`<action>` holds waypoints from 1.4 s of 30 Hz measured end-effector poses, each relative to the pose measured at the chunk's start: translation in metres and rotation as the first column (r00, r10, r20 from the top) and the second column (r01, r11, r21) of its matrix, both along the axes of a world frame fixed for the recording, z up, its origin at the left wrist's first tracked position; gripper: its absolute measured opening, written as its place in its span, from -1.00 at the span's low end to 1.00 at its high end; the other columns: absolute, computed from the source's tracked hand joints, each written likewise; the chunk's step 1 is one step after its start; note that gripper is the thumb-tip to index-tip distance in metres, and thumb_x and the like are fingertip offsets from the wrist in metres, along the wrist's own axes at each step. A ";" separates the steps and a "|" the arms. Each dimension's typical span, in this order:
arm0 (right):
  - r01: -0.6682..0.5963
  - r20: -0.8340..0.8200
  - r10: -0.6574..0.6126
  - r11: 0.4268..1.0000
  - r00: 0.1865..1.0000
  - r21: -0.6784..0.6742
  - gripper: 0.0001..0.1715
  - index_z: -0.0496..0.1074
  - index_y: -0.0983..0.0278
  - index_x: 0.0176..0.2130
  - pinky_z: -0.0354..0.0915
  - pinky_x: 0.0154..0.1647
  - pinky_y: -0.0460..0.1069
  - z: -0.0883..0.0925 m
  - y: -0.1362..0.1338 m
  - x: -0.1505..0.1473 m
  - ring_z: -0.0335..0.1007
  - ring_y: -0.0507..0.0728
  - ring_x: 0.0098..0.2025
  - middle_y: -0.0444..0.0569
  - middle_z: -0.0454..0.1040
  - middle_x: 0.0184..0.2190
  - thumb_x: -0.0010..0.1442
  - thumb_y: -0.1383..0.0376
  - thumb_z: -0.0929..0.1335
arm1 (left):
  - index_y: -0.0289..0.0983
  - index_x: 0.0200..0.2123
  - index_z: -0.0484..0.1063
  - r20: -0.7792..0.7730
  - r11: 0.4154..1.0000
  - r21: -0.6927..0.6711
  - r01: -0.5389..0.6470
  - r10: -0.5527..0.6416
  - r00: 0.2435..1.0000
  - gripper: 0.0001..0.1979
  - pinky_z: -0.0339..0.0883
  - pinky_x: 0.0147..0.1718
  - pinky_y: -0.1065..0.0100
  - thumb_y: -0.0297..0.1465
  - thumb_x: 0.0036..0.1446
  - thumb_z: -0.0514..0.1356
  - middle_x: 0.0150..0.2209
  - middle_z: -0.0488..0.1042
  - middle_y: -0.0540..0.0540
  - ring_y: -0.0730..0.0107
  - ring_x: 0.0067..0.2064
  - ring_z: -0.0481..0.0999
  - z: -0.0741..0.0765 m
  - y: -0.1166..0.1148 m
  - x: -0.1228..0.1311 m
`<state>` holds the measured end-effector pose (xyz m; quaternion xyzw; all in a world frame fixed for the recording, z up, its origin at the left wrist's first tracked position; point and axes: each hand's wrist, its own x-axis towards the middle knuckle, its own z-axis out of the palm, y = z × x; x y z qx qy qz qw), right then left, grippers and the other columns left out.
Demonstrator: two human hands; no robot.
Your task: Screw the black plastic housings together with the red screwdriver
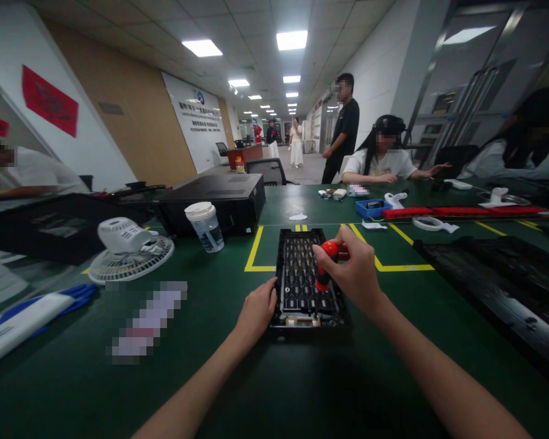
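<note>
Surface: dark green matte worktop (238, 366), marked with yellow tape lines.
Room: long hall with ceiling light panels; other people sit at the worktop's far side.
Tray: black plastic grid tray (302, 268) lies flat straight ahead, its far end between the yellow lines; cell contents unclear.
Left: left hand (257, 311), fingers curled against the tray's near left corner.
Right: right hand (354, 274), fingers wrapped tight round an upright red-handled tool (326, 262), tip on the tray.
Cup: clear plastic cup with white lid (205, 227), left of the tray; contents unclear.
Box: small blue open box (370, 208) beyond the tray, something dark inside.
</note>
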<state>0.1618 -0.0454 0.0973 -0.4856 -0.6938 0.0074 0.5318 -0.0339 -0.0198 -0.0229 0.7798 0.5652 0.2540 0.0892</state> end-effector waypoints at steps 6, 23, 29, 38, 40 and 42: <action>0.072 0.032 -0.075 0.994 0.997 0.085 -0.64 0.03 0.25 -0.53 0.21 -0.50 -0.10 -0.003 -0.002 -0.005 0.11 -0.02 -0.55 -0.18 0.13 -0.59 0.04 0.18 0.32 | -0.26 0.03 0.26 0.006 1.000 0.000 -0.003 0.003 1.000 -0.63 0.27 -0.07 0.34 -0.40 0.19 -0.11 -0.07 0.43 -0.12 0.36 -0.09 0.44 -0.002 0.001 -0.001; 0.165 0.021 -0.172 0.968 0.985 0.191 -0.63 0.04 0.25 -0.51 0.15 -0.52 -0.12 -0.011 -0.001 -0.011 0.08 -0.04 -0.55 -0.20 0.11 -0.58 0.04 0.19 0.34 | -0.26 0.04 0.25 0.005 1.000 0.008 -0.003 0.003 1.000 -0.62 0.26 -0.06 0.33 -0.38 0.19 -0.11 -0.04 0.41 -0.12 0.36 -0.08 0.43 -0.005 0.002 -0.001; 0.191 0.000 -0.196 0.958 0.981 0.214 -0.63 0.04 0.25 -0.51 0.15 -0.51 -0.11 -0.014 -0.001 -0.012 0.07 -0.03 -0.54 -0.20 0.10 -0.58 0.04 0.19 0.34 | -0.25 0.04 0.25 0.005 1.000 0.003 0.000 0.000 1.000 -0.63 0.26 -0.05 0.31 -0.38 0.19 -0.11 -0.05 0.41 -0.11 0.34 -0.08 0.43 -0.005 0.002 -0.001; 0.149 -0.101 -0.137 0.981 0.985 0.126 -0.67 0.06 0.25 -0.47 0.18 -0.49 -0.09 -0.016 -0.002 -0.014 0.11 -0.02 -0.53 -0.20 0.11 -0.55 0.04 0.21 0.34 | -0.25 0.03 0.24 0.016 1.000 0.011 0.014 -0.015 1.000 -0.63 0.26 -0.06 0.33 -0.38 0.19 -0.12 -0.07 0.42 -0.10 0.36 -0.09 0.43 -0.007 0.003 -0.001; 0.114 -0.141 -0.099 0.989 0.985 0.099 -0.70 0.06 0.25 -0.44 0.20 -0.47 -0.07 -0.016 -0.002 -0.015 0.12 -0.02 -0.52 -0.19 0.12 -0.53 0.03 0.23 0.33 | -0.25 0.03 0.24 0.017 1.000 0.012 0.019 -0.019 1.000 -0.63 0.26 -0.06 0.33 -0.38 0.19 -0.12 -0.07 0.42 -0.10 0.36 -0.09 0.43 -0.007 0.004 -0.002; 0.038 -0.202 -0.025 0.997 0.979 0.062 -0.71 0.06 0.24 -0.42 0.22 -0.44 -0.05 -0.016 -0.001 -0.015 0.16 -0.02 -0.51 -0.18 0.16 -0.50 0.04 0.25 0.32 | -0.25 0.04 0.24 0.018 1.000 0.014 0.017 -0.017 1.000 -0.63 0.26 -0.06 0.33 -0.37 0.19 -0.12 -0.07 0.42 -0.11 0.36 -0.09 0.43 -0.008 0.004 -0.002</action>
